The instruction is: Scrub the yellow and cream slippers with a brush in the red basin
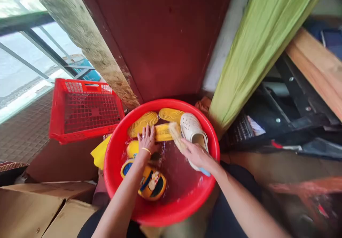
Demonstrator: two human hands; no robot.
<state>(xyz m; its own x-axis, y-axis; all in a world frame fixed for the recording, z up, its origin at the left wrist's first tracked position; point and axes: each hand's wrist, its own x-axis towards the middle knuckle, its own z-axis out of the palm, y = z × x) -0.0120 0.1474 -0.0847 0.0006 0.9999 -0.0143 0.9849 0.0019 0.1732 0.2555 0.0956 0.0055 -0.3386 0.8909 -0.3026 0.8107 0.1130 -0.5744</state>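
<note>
At the far left, a window with dark metal frames (26,53) sits above a brown tiled floor (24,131). A red plastic mesh crate (85,106) stands tilted just beside a round red plastic basin (112,181), and the flaps of a corrugated cardboard box (32,209) lie below it. A crumpled yellow cloth (100,152) touches the basin's outer wall.

Inside the basin, shiny water (181,174) covers the bottom around the footwear: a yellow-and-blue moulded clog with a cartoon figure (152,184), ridged yellow sandal soles (142,124), and a perforated white rubber clog (192,129) leaning near the far right wall.

The left hand (146,141), with a thin gold bangle (146,152) at its wrist, lies flat. Its fingers (144,133) are spread wide, pressing on a ridged yellow sole (162,132) without gripping it. The right hand (196,155) is closed around a pale bristle brush (175,135), its fingers (187,147) narrowed over the brush. The fibrous bristles touch the yellow sole, and a blue edge (204,172) shows beneath the palm, though I cannot tell what it belongs to.

Further right, a creased lime-green cloth (256,46) hangs beside a dark metal frame (294,95) and a smooth wooden plank (317,63).
</note>
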